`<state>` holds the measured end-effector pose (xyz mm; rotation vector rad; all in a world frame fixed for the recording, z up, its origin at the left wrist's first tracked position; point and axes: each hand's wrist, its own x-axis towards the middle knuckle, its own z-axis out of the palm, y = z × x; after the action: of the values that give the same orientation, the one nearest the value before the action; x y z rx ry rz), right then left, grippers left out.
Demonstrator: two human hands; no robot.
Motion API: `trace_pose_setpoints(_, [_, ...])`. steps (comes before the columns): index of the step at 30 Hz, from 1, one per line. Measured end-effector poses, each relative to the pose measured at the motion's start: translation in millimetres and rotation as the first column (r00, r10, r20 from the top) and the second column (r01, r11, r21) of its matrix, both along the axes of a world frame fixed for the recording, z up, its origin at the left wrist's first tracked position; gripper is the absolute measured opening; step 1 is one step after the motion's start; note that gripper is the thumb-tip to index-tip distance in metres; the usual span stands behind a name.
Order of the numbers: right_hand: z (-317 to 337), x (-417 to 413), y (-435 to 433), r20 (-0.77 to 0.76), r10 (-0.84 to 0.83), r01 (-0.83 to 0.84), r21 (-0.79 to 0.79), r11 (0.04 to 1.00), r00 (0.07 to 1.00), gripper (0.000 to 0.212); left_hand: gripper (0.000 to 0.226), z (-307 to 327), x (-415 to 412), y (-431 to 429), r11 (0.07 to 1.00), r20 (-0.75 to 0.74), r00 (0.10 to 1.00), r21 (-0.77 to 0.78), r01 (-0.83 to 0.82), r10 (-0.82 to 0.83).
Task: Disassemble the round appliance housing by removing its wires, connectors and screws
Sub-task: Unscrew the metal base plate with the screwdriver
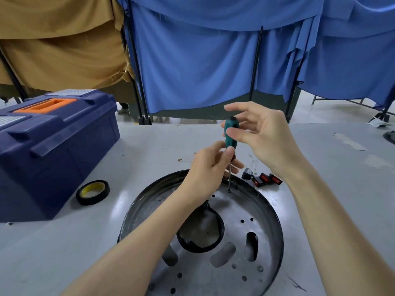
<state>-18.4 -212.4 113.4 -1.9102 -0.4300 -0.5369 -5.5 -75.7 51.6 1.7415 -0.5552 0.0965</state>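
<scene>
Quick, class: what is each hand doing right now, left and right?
Left hand: fingers pinch the screwdriver low on its handle.
Right hand: thumb and fingers pinch the upper part of the same handle.

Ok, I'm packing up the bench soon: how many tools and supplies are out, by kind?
Toolbox: 1
Tape roll: 1
Screwdriver: 1
Total: 3
</scene>
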Motion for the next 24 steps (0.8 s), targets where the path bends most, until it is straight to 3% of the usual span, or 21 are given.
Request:
trace_pose_setpoints(2, [0.4, -0.1, -1.1, -0.030, 0.054, -0.053, 0.034, 0.998, 0.998, 0.030, 0.022, -0.3, 0.2, 0.4, 1.000, 0.007, 1.000, 0.023, -0.003, 0.002])
trace_pose_setpoints(4, [0.2, -0.1, -0.3, -0.021, 0.047, -0.048, -0.026, 0.999, 0.999, 0.023, 0.016, -0.9, 0.4, 0.8, 1.000, 0.005, 1.000, 0.014, -0.020, 0.019])
trace_pose_setpoints(7, [-1.4, -0.6, 1.6, 0.009, -0.006, 0.007, -0.120, 0.993, 1.000, 0.018, 0.024, -0.7, -0.9, -0.3, 0.999, 0.008, 0.999, 0.006, -0.044, 0.044])
trace_pose_setpoints(12, [0.4, 0.1, -2.9, 0.009, -0.022, 0.022, -0.021, 1.000, 1.000, 0.032, 0.021, -0.7, 0.1, 1.0, 0.999, 0.015, 1.000, 0.044, -0.008, 0.008])
trace_pose_setpoints(14, [1.6, -0.8, -3.6, -0.012, 0.010, -0.010, -0.004, 1.000, 1.000, 0.026, 0.014, -1.2, 1.0, 1.1, 0.998, 0.012, 1.000, 0.053, -0.018, 0.018])
trace_pose_setpoints(16, [1.7, -1.8, -1.2, -0.004, 0.016, -0.016, -0.056, 0.998, 1.000, 0.017, 0.011, -1.3, 0.5, 1.0, 0.998, 0.021, 0.999, 0.049, -0.034, 0.033])
trace_pose_setpoints(19, [-0.8, -0.9, 1.3, 0.028, -0.049, 0.052, -0.123, 0.991, 0.998, 0.021, 0.021, -0.2, -1.5, 0.5, 0.999, 0.022, 0.999, 0.023, -0.028, 0.028])
trace_pose_setpoints(24, [0.7, 0.2, -4.4, -0.018, -0.001, 0.001, 0.022, 1.000, 1.000, 0.030, 0.022, 0.6, -1.2, 0.3, 0.999, -0.007, 1.000, 0.027, 0.024, -0.024])
